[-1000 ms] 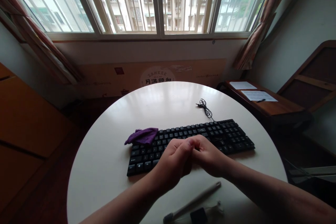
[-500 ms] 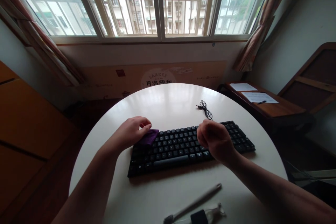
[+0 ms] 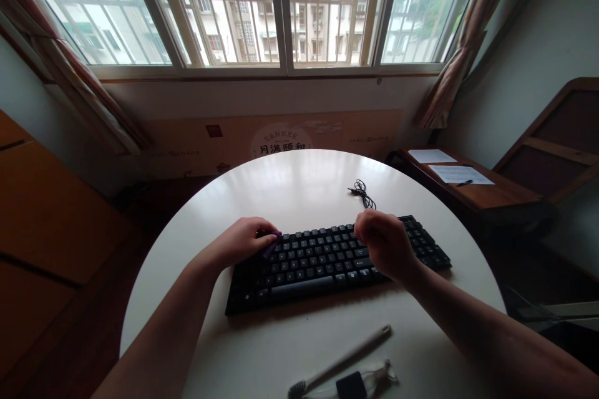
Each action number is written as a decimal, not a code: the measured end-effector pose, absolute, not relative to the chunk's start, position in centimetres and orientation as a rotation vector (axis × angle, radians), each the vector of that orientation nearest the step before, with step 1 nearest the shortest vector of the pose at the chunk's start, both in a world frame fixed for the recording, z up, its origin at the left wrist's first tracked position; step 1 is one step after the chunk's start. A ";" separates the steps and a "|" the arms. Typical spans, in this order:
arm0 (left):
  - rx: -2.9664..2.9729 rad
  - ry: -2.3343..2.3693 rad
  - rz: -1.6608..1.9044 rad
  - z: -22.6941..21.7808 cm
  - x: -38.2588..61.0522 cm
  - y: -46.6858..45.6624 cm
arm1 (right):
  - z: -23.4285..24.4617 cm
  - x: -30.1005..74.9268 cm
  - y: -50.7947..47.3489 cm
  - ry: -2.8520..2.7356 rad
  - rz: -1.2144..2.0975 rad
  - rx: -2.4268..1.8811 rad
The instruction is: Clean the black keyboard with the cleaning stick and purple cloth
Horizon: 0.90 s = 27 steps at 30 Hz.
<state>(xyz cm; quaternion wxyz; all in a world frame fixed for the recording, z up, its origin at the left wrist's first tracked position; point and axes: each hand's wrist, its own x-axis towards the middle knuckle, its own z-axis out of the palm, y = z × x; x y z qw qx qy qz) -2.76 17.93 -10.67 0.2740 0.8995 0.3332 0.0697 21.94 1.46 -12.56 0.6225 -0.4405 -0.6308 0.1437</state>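
Observation:
A black keyboard (image 3: 304,287) lies slightly askew on the white round table (image 3: 224,349). Over its left end, my left hand (image 3: 247,242) is closed on a purple cloth (image 3: 270,252), most of which the fingers cover. The cloth touches the keys near the upper left corner. My right hand (image 3: 386,243) is curled into a fist over the right part of the keyboard, by its far edge. What that fist holds, if anything, is hidden. Behind it lies the keyboard's bundled black cable (image 3: 362,193).
Near the front edge lie a grey toothbrush-like brush (image 3: 346,358) and a small clear bottle with a dark band (image 3: 350,385). To the right stands a wooden side table (image 3: 508,196) with papers (image 3: 461,174) and a pen. A window fills the back.
My left hand has come down and slid a little to the right, covering more of the cloth. The right fist has shifted slightly; the keyboard sits almost the same.

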 end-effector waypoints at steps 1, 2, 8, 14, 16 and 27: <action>2.415 0.901 0.207 -10.7 -2.7 17.9 | -12.5 22.2 1.6 -1.444 0.306 -1.027; 2.410 0.905 0.229 -10.8 -2.6 18.0 | -12.5 22.3 1.7 -1.438 0.290 -1.038; 2.338 0.868 0.275 -11.5 -2.3 18.2 | -12.4 22.4 1.5 -1.462 0.272 -1.053; 2.244 0.920 0.226 -11.8 -2.2 18.5 | -12.6 22.4 1.7 -1.495 0.273 -1.099; 2.217 0.954 0.236 -11.9 -2.1 18.6 | -12.6 22.7 1.8 -1.471 0.265 -1.125; 2.151 0.972 0.301 -11.9 -2.1 18.3 | -11.9 25.3 2.3 -1.376 0.158 -1.227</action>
